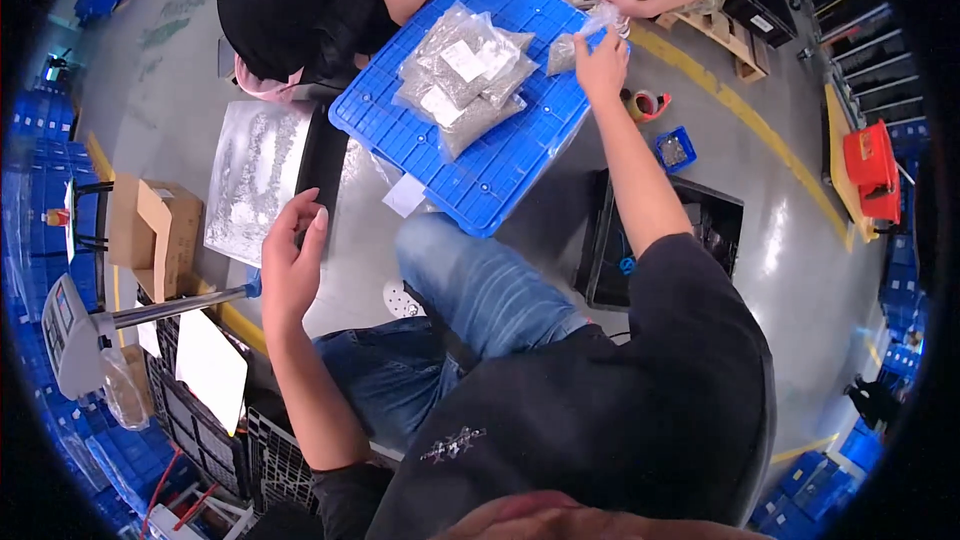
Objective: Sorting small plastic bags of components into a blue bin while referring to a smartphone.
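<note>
My right hand (602,65) reaches over the far right corner of a blue plastic pallet (370,105). Its fingers are closed on a clear plastic bag (562,54) holding small greyish pieces too small to make out. The bag's crumpled top lies close to a co-worker's hand (625,6). More filled clear bags (465,110) are heaped on the pallet, some bearing white labels (463,60). My left hand (293,258) is raised with fingers slightly curled and apart, holding nothing. It hovers beside the scale's shiny metal platform (255,175).
Two people sit across the pallet. A scale display on a post (75,335) and a cardboard box (150,235) stand left. Right of the pallet are a black crate (598,270), a small blue bin (675,148) and a tape roll (645,103). Black crates (190,430) stand lower left.
</note>
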Tool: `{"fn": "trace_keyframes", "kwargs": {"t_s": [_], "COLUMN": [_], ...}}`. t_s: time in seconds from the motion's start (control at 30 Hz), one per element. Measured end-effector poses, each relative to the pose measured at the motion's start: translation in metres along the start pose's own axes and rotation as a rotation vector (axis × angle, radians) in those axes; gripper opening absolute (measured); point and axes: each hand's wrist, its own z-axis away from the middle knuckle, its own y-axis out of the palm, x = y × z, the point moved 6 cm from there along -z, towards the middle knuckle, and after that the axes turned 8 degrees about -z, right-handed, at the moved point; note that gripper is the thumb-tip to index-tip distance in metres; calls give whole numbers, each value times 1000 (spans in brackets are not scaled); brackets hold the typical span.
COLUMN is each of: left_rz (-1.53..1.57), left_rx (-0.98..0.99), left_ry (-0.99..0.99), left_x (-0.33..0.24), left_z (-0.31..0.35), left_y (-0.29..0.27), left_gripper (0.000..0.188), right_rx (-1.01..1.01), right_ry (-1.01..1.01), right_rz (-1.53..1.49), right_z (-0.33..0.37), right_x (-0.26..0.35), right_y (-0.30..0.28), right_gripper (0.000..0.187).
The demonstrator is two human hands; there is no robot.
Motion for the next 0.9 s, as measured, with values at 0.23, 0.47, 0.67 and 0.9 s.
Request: {"fn": "trace_keyframes", "kwargs": {"t_s": [0.23, 0.47, 0.67, 0.9], "left_rz": [-110, -139, -135, -130], "left_rx": [-5, -49, -60, -84], "left_ry": [15, 1, 11, -16], "left_x": [5, 7, 4, 3], "left_z": [-7, -3, 6, 15], "left_y": [16, 19, 17, 8], "left_gripper": [33, 32, 32, 34], "right_rx": [176, 350, 228, 368], "right_ry": [-344, -355, -524, -539], "right_rz": [-205, -120, -438, -330], "right_z": [50, 46, 18, -6], "right_x": [89, 116, 154, 196], "right_y": [9, 33, 22, 24], "right_gripper": [46, 27, 19, 24]}}
